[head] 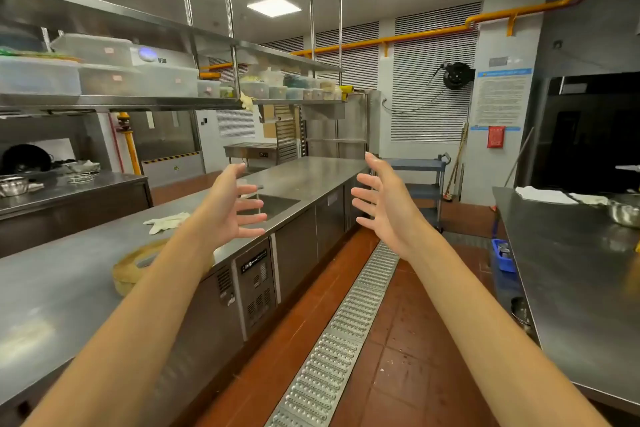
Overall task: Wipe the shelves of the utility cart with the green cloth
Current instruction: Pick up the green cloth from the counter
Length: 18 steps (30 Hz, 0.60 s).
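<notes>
Both my arms reach forward at chest height in a kitchen aisle. My left hand (232, 206) is spread with fingers straight, palm facing right, holding nothing. My right hand (384, 204) mirrors it, fingers spread, palm facing left, also empty. Far down the aisle behind my right hand stands a blue-grey utility cart (424, 166) with shelves, partly hidden by that hand. No green cloth shows anywhere in the head view.
A long steel counter (69, 274) with a sunken sink (277, 204), a whitish glove (166, 222) and a round wooden board (131, 270) runs along the left. Another steel table (571, 270) lines the right. A floor drain grate (346, 322) runs down the red-tiled aisle. A blue bin (502, 255) sits low on the right.
</notes>
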Available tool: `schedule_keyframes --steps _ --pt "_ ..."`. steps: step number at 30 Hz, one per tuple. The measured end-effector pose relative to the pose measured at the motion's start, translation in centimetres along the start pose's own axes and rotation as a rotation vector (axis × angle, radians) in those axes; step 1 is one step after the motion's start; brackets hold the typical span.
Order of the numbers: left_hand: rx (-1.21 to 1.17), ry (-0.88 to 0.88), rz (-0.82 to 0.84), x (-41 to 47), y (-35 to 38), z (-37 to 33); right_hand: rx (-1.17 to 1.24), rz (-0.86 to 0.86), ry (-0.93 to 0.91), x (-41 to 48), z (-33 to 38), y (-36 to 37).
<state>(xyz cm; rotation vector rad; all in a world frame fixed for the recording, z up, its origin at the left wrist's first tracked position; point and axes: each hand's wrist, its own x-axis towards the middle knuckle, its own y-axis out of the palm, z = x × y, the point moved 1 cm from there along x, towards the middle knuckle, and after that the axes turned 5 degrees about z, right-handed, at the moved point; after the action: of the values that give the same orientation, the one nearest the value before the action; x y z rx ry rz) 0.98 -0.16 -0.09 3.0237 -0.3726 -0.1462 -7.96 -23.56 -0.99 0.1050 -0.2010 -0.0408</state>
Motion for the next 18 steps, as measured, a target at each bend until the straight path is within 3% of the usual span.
schedule_keyframes --steps 10,18 --pt "-0.005 0.001 0.005 7.4 -1.1 0.8 -0.012 -0.003 -0.050 6.9 -2.0 0.4" --pt "-0.123 0.100 0.026 14.2 -4.0 0.4 0.011 -0.009 -0.130 14.2 -3.0 2.2"
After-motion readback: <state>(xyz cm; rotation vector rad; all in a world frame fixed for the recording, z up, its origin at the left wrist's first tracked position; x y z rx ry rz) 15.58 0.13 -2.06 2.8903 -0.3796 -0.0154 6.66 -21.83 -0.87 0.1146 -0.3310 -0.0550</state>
